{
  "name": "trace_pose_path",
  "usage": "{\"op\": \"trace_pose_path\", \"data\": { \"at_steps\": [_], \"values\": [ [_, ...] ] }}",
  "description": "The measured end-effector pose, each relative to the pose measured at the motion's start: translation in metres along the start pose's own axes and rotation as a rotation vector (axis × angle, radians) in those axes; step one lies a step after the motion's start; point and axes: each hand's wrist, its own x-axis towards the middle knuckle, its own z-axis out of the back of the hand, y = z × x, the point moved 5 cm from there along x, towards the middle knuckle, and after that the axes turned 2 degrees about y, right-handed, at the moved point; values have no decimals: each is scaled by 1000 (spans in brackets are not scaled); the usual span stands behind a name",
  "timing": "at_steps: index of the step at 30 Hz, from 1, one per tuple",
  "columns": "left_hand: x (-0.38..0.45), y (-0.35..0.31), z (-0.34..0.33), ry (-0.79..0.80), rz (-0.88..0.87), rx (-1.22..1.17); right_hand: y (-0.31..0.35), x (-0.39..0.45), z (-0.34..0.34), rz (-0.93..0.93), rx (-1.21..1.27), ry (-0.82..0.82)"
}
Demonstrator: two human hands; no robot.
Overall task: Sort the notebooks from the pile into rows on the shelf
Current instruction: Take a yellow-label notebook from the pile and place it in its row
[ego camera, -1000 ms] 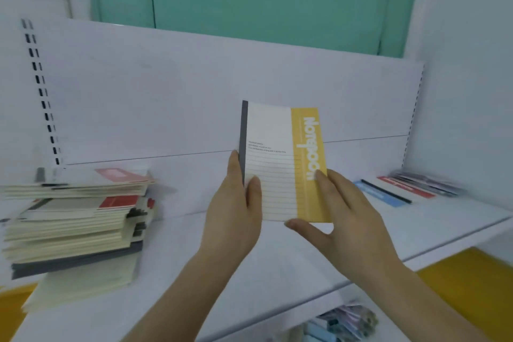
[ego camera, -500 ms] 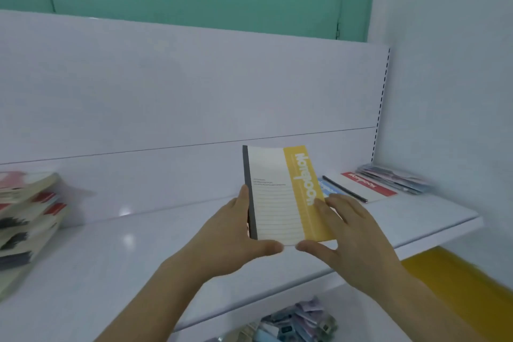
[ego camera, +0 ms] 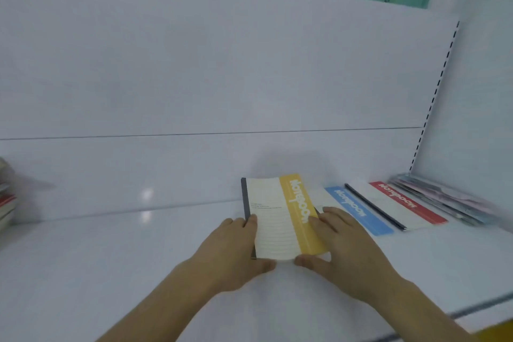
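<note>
**Yellow notebook comes down to the shelf, next in the row**

Head view: I see both hands lowering the yellow notebook (ego camera: 283,214) onto the white shelf (ego camera: 111,272). A second ago it was held upright in the air in front of the back panel; half a second ago it was tilted just above the shelf; now it lies nearly flat, though I cannot tell whether its far edge touches down yet. My left hand (ego camera: 236,247) grips the dark spine edge, thumb curled under the near corner. My right hand (ego camera: 344,247) holds the yellow edge, fingers (ego camera: 330,219) spread on the cover, thumb below. Just beyond the right fingers lies the blue notebook (ego camera: 358,211), then the red notebook (ego camera: 402,203), then a pale stack (ego camera: 449,200). The pile (ego camera: 5,203), in full view earlier, now only peeks in far left of my left hand. I judge the placement almost done.
</note>
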Motion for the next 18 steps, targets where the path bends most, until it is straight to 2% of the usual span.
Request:
{"op": "trace_pose_path", "data": {
  "at_steps": [8,14,18],
  "values": [
    [31,4,-27,18,57,177,-24,27,-41,81,56,128],
    [34,0,-28,139,203,134,-23,32,-38,137,125,180],
    [32,1,-26,144,225,81,-28,31,-39,191,159,157]
  ]
}}
